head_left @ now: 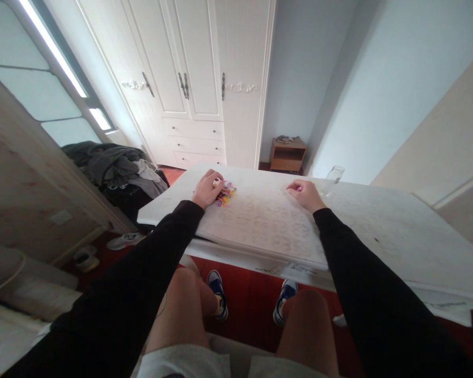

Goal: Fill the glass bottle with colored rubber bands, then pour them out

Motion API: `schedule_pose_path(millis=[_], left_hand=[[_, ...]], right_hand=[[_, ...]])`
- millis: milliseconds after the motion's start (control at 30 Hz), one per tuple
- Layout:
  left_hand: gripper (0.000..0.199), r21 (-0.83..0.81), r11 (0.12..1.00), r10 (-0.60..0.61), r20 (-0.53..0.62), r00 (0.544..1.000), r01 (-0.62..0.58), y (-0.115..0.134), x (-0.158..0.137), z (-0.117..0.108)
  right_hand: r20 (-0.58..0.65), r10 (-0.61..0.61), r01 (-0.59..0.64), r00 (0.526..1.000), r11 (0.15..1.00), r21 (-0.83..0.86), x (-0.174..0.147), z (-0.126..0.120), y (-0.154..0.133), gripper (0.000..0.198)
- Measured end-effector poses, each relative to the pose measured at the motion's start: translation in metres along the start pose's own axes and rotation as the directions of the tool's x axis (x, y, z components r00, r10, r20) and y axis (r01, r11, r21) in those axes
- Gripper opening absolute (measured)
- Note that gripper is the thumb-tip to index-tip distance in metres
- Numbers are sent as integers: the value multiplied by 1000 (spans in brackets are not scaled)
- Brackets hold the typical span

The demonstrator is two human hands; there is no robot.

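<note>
A small heap of thin, bright multicoloured pieces (227, 194), possibly little rubber bands, lies on the white table (260, 220). Over the heap's left side rests my left hand (208, 188), fingers bent, with a gap between thumb and forefinger; its fingertips touch or hover just above the pieces. My right hand (305, 194) is closed in a loose fist above the table, to the right of the heap. A bit of something small and pink (300, 188) shows between its fingers, too small to name exactly. Just beyond that hand, a clear glass bottle (334, 176) is partly hidden.
A small dark red speck (376, 240) lies on the table's right side. Behind the table are a white wardrobe (193, 68) and a low wooden nightstand (287, 156). Dark clothes (114, 163) are piled at the left. Shoes (125, 241) lie on the red floor.
</note>
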State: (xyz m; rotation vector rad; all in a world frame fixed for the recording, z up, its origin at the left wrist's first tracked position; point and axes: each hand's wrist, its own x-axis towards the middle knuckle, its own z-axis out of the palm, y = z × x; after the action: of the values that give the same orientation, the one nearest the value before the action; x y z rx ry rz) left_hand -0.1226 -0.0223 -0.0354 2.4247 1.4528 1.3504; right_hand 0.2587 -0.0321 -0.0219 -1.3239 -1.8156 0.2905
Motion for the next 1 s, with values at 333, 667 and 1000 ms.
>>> schedule_pose_path(millis=[333, 667, 1000], left_hand=[[40, 168, 985, -23, 292, 956, -28, -15, -6, 14], [26, 52, 998, 24, 101, 995, -29, -3, -1, 7], [30, -13, 1000, 7, -28, 1000, -7, 8, -3, -2]], right_hand=[[12, -7, 7, 1000, 1000, -18, 0, 1, 3, 10], [12, -9, 9, 1000, 1000, -13, 0, 2, 4, 10], [35, -7, 8, 999, 1000, -23, 0, 2, 2, 12]])
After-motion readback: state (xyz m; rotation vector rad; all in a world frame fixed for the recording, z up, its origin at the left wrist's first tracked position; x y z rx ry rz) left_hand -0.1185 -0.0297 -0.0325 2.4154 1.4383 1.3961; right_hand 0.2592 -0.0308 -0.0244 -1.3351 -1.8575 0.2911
